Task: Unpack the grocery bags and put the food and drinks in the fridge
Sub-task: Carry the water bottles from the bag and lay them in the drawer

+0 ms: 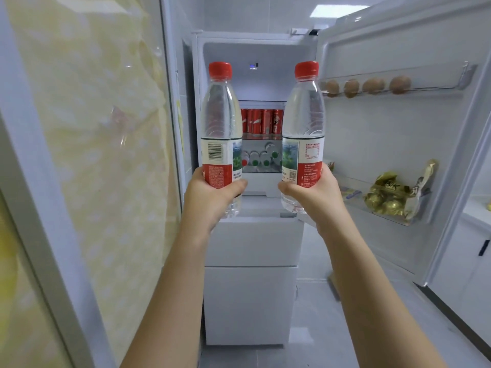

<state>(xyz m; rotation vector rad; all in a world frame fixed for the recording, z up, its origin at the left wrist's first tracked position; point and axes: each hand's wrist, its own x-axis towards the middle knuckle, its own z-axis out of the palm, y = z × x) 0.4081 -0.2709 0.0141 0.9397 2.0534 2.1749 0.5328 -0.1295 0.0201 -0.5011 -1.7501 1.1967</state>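
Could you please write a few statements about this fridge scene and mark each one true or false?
1. The left hand grips a red-capped bottle upright. True.
2. The right hand holds nothing. False: it grips a second bottle.
3. The fridge door is closed. False: it stands open.
4. Red cans stand on a shelf inside the fridge. True.
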